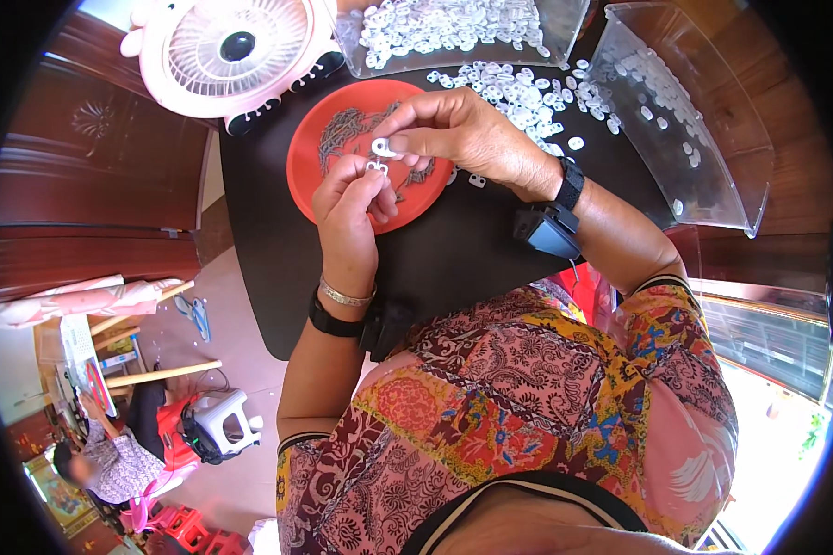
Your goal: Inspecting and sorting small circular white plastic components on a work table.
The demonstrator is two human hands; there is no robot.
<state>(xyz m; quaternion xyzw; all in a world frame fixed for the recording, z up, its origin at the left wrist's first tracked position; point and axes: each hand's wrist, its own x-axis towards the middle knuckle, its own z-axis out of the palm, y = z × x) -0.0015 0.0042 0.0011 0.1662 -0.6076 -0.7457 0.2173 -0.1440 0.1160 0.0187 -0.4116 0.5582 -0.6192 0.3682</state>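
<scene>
Above a red plate, my hands meet fingertip to fingertip. My left hand is closed, pinching a small white plastic piece with two holes. Between the thumb and fingers of my right hand is another small white plastic piece, rounded with a hole. The two pieces are very close together; a thin metal part seems to show between them, too small to make out. Many small grey metal pieces, like screws or pins, lie in the plate, partly hidden by my hands.
Loose white plastic pieces are heaped on the black table beyond my right hand. Two clear bins hold more of them. A pink fan stands at the far left. A person sits at lower left near a white stool.
</scene>
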